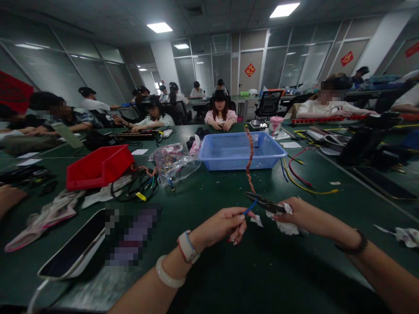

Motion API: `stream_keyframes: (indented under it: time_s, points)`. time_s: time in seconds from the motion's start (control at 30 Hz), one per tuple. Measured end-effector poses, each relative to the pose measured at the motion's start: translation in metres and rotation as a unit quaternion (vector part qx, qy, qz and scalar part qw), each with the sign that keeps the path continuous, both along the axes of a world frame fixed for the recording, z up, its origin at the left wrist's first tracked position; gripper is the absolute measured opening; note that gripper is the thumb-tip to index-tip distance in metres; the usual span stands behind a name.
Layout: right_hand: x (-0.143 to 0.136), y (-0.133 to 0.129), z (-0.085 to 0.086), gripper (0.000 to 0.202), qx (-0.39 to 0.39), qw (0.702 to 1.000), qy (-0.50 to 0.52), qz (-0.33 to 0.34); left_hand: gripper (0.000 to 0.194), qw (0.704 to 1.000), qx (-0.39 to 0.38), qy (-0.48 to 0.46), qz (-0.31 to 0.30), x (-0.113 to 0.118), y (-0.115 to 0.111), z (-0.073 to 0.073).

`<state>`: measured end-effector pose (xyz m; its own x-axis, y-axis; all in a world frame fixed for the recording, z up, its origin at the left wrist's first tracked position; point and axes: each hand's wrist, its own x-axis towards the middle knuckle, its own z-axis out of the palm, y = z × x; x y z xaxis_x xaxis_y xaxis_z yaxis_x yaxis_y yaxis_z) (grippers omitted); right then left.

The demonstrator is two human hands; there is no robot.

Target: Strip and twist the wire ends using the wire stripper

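My left hand (222,224) pinches a short blue wire (250,207) between thumb and fingers. My right hand (303,214) is closed around the handles of dark pliers (266,203), with crumpled white tissue (288,227) bunched about the grip. The plier jaws meet the upper end of the blue wire; whether they bite on it, I cannot tell. A twisted copper-coloured strand (250,163) runs from the jaw area up over the front wall of a blue plastic basket (225,165). Small tissue scraps (257,220) lie under the wire.
Left of the basket are a clear plastic bag of wires (173,161), a red bin (101,168) and black cables (131,187). A phone (77,246) lies at the near left. Loose coloured wires (301,176) and a black device (366,135) are at right. Several people sit around.
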<state>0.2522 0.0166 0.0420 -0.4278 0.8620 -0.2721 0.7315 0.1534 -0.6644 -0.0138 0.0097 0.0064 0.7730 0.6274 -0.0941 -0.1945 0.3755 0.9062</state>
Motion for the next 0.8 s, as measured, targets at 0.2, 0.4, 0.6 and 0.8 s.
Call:
stream_keyframes:
  time_s: [0.2,0.4,0.6,0.8]
  points:
    - [-0.009,0.003,0.007,0.03,-0.124,0.987,0.098,-0.011,0.024,0.999,-0.006,-0.033,0.019,-0.002,0.001,0.002]
    - [-0.01,0.005,0.001,0.034,-0.27,0.948,0.168,0.012,0.026,0.999,-0.008,-0.046,0.02,-0.002,0.001,0.001]
    - [-0.005,0.001,-0.015,0.034,-0.362,0.901,0.236,0.037,0.029,0.999,-0.005,-0.038,-0.019,-0.004,0.001,0.003]
    - [-0.006,-0.003,-0.036,0.027,-0.46,0.828,0.317,0.045,0.028,1.0,0.005,-0.022,-0.005,-0.005,0.002,0.002]
